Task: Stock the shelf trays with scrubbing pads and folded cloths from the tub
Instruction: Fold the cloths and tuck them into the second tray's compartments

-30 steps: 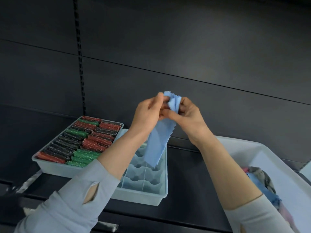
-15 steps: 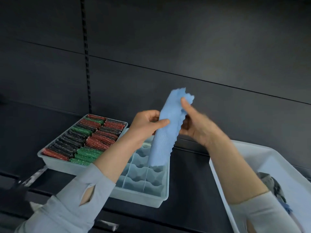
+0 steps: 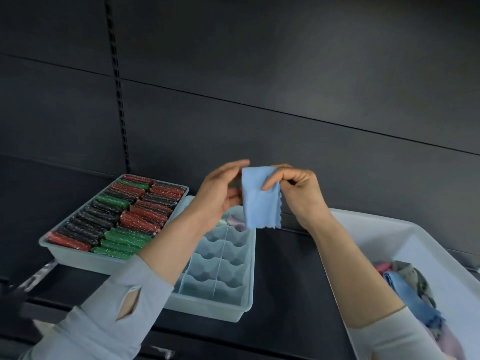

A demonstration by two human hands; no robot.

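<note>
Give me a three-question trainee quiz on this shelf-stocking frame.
1. True or false: both hands hold the blue cloth above the divided tray.
2. Which tray is full of scrubbing pads: A the left tray, or B the divided one?
3. Fill in: more cloths lie in the white ___ at the right.

Key: 1 true, the left hand and right hand both pinch it. 2 A. 3 tub.

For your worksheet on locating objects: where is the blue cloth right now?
Centre of the head view, the blue cloth hangs between both hands, above the divided tray's far end.
</note>
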